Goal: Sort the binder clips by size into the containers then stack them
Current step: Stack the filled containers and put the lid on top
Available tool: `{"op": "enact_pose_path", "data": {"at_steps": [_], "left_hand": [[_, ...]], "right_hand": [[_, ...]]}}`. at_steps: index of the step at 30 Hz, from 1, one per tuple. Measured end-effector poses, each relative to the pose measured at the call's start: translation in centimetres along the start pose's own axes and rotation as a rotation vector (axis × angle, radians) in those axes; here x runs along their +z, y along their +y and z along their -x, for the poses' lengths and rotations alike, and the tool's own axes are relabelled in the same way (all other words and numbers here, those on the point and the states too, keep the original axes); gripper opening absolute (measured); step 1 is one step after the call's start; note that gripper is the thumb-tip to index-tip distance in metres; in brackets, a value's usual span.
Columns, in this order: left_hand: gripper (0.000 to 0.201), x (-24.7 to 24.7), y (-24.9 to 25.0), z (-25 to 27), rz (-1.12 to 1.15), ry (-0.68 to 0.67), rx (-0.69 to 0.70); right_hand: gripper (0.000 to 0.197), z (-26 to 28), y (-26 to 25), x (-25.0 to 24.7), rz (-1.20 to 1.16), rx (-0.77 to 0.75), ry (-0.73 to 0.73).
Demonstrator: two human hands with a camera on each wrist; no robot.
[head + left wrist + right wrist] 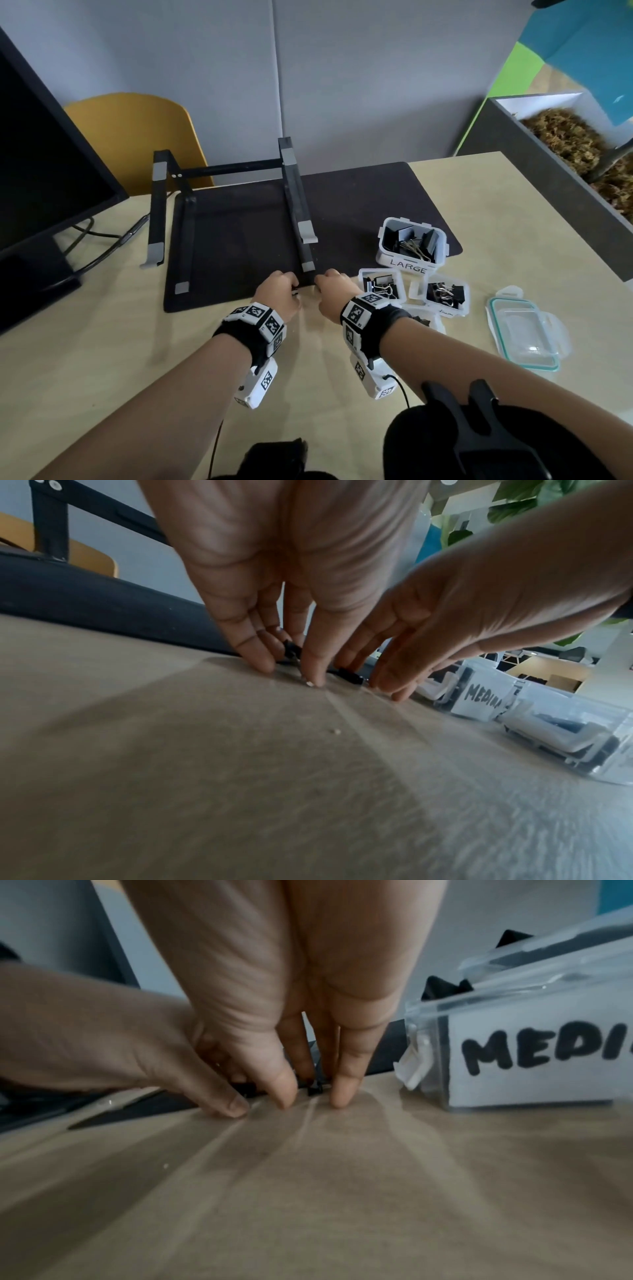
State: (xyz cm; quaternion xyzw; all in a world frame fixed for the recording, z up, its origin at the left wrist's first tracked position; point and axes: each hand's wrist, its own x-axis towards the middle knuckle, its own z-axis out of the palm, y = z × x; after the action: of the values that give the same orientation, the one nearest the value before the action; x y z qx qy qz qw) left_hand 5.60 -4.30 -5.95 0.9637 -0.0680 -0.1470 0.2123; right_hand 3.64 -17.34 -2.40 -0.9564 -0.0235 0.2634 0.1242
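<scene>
Both hands reach down at the front edge of the black mat (pixel 239 240). My left hand (pixel 289 286) (pixel 291 666) points its fingertips at the table and pinches a small black binder clip (pixel 293 650). My right hand (pixel 320 286) (pixel 313 1096) does the same just beside it, thumb and fingers round another small black clip (pixel 315 1089) (pixel 349 676). Both clips sit low at the table surface, mostly hidden by fingers. To the right stand the LARGE tub (pixel 407 263) with big clips and two smaller tubs (pixel 363 274) (pixel 445 311); the nearer reads MEDIUM (pixel 534 1056) (pixel 479 699).
A black laptop stand (pixel 294 205) sits on the mat right behind the hands. A monitor (pixel 41 164) and cables fill the left. Another clear tub (pixel 435 323) lies half hidden by my right wrist. A teal-rimmed lid (pixel 527 332) lies at the right.
</scene>
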Motion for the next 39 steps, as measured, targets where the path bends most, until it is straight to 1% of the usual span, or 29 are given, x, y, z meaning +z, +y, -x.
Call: {"op": "enact_pose_path", "data": {"at_steps": [6,11,16,20,23,27,32,33,35,37,39], "left_hand": [[0.020,-1.0,-0.1,-0.2,-0.006,-0.080,-0.017],[0.015,-1.4,0.1,-0.1,0.033,-0.100,-0.040],[0.015,-1.0,0.8,0.5,0.069,-0.122,-0.041],[0.014,-0.9,1.8,1.2,0.093,-0.148,-0.049],[0.013,-1.0,3.0,1.7,0.082,-0.137,-0.048],[0.014,-0.7,4.9,2.4,0.122,-0.141,-0.027],[0.015,-0.3,7.6,3.7,0.170,-0.114,0.024],[0.014,-0.2,8.3,4.0,0.183,-0.106,0.047],[0.014,0.0,9.9,4.6,0.198,-0.094,0.108],[0.016,0.4,11.4,5.0,0.196,-0.106,0.149],[0.017,0.9,12.6,5.4,0.181,-0.140,0.177]], "right_hand": [[0.034,0.4,-0.4,0.9,0.093,-0.020,0.066],[0.031,1.5,-0.6,1.1,0.121,-0.029,0.090],[0.026,2.8,-0.1,1.2,-0.023,0.011,0.060],[0.029,4.3,1.1,0.7,-0.191,-0.005,0.074],[0.025,5.6,2.7,-0.2,-0.245,-0.009,0.128],[0.009,7.4,6.1,-1.7,-0.236,0.040,0.165],[0.004,9.5,10.4,-2.7,-0.231,0.099,0.125],[0.009,9.8,11.1,-2.6,-0.250,0.110,0.129],[0.014,10.1,12.5,-2.6,-0.316,0.136,0.176],[0.009,10.5,13.7,-3.0,-0.365,0.155,0.234],[0.005,10.7,14.8,-3.4,-0.366,0.156,0.263]]}}
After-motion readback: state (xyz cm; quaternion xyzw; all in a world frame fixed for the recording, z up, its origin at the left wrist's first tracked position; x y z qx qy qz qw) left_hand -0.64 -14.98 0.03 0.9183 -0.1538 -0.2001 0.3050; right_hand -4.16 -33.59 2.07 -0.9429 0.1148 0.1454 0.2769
